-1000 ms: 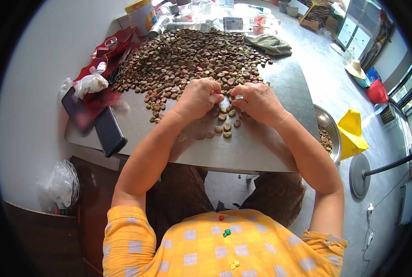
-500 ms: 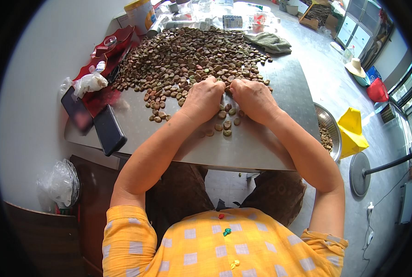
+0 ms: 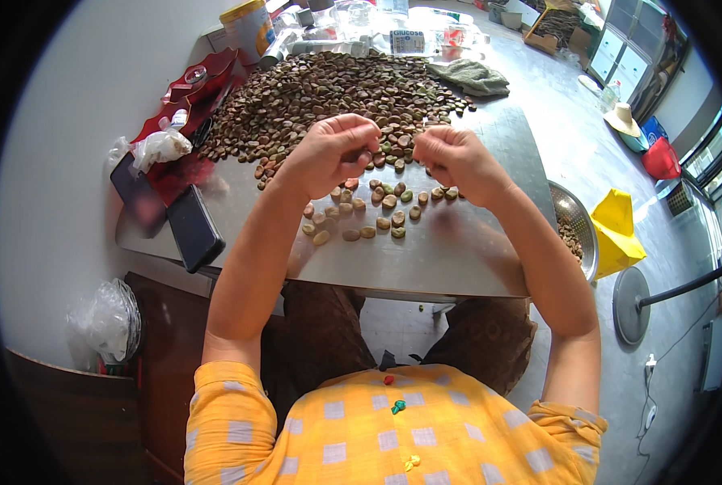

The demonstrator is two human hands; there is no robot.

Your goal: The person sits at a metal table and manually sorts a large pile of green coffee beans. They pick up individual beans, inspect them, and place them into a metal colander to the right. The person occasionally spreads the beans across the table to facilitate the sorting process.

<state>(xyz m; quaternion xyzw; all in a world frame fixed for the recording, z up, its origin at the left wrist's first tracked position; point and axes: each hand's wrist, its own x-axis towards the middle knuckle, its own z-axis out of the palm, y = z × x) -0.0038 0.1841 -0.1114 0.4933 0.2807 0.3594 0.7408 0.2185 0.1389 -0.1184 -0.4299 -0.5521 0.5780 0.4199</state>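
Sorting of brown broad beans on a grey table (image 3: 510, 153), seen from above. A black smartphone (image 3: 193, 229) lies at the table's near left corner. A broad pile of broad beans (image 3: 320, 93) covers the far part of the table, reaching toward its left edge. The left hand (image 3: 333, 153) is at the pile's near fringe, thumb and fingers curled toward each other; whether its grip pinches a bean cannot be told. Loose beans (image 3: 389, 202) lie scattered toward the near edge. The right hand (image 3: 456, 162), fingertips gathered, likewise hides its grip. A grey-green cloth (image 3: 472, 77) lies at the far right corner; a metal colander (image 3: 572, 202) stands beyond the right edge.
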